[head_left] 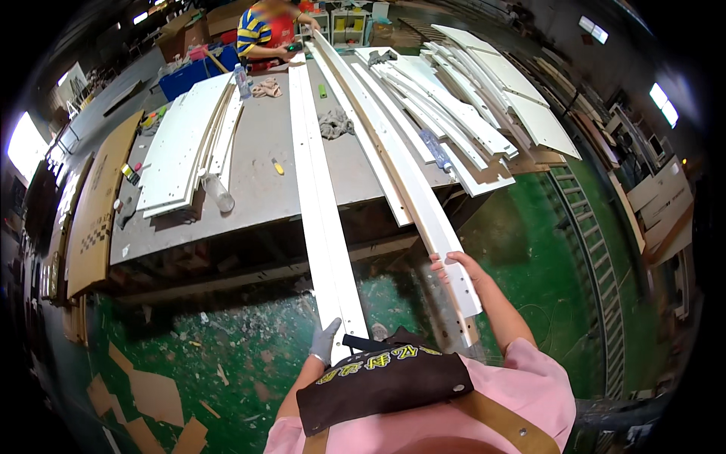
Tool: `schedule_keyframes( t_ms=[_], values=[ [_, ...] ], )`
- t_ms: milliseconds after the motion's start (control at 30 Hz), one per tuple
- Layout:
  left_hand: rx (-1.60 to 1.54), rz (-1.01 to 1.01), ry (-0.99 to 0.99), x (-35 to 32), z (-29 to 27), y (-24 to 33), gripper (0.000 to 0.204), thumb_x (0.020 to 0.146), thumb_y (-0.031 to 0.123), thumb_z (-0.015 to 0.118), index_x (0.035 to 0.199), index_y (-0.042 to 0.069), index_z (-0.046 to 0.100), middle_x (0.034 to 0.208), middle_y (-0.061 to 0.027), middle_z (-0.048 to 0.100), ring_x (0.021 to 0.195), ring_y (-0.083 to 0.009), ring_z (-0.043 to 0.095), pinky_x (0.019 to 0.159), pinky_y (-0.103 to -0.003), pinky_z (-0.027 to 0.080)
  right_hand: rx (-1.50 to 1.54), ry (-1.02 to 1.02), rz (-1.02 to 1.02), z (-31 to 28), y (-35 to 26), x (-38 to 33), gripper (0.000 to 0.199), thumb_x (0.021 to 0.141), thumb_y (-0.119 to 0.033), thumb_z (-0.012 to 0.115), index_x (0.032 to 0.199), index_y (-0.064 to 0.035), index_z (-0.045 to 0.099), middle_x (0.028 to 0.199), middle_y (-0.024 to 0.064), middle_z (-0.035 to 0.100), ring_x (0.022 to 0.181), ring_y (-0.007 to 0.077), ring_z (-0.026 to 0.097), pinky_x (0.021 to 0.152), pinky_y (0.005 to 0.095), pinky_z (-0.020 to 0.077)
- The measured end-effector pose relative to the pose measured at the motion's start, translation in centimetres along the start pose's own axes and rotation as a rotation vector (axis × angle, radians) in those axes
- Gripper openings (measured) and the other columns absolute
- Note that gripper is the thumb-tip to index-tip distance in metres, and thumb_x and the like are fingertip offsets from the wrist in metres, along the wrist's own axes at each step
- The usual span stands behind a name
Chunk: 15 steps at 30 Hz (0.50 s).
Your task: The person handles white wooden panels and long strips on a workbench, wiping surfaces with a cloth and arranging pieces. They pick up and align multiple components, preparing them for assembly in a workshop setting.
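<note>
My left hand [324,340], in a grey glove, is closed on the near end of a long white board [321,208] with small holes. This board runs away from me across the table to its far side. My bare right hand [459,272] grips another long white board [423,203] near its close end, fingers wrapped round its brown edge. That board also reaches over the table, its near end jutting past the table edge. A co-worker [268,34] in a striped shirt and red apron stands at the far ends, one hand on the right board.
The grey worktable [257,174] carries stacked white panels [189,136] at left and more white boards [446,98] at right. A grey rag [336,123], a yellow cutter [277,166] and plastic bottles lie between. Cardboard scraps [155,397] litter the green floor; a ladder [590,234] lies right.
</note>
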<state>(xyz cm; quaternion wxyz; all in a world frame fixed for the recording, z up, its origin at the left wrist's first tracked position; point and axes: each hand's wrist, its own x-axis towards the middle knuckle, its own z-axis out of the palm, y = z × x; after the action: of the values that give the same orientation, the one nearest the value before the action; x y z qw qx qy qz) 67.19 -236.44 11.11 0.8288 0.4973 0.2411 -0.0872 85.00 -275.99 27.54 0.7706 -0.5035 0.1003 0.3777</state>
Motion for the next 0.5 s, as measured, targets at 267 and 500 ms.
schedule_keyframes(
  t_ms=[267, 500],
  values=[
    [0.121, 0.068, 0.047, -1.7, 2.1, 2.7, 0.055, 0.091, 0.027, 0.066, 0.133, -0.003, 0.048, 0.122, -0.0152, 0.061, 0.108, -0.0229, 0.059, 0.094, -0.034, 0.047, -0.183, -0.007, -0.064, 10.5, 6.2, 6.3, 0.051, 0.102, -0.038, 0.042, 0.127, 0.0056, 0.053, 0.11, 0.0185, 0.067, 0.091, 0.0242, 0.069, 0.081, 0.0356, 0.0562],
    [0.115, 0.032, 0.067, 0.7, -0.3, -0.6, 0.059, 0.096, 0.041, 0.057, 0.135, -0.002, 0.046, 0.125, -0.0164, 0.058, 0.109, -0.0245, 0.057, 0.095, -0.035, 0.045, -0.135, 0.01, -0.021, 18.2, 9.7, 12.2, 0.053, 0.105, -0.038, 0.039, 0.131, 0.007, 0.048, 0.115, 0.02, 0.065, 0.098, 0.026, 0.067, 0.078, 0.041, 0.0586]
  ],
)
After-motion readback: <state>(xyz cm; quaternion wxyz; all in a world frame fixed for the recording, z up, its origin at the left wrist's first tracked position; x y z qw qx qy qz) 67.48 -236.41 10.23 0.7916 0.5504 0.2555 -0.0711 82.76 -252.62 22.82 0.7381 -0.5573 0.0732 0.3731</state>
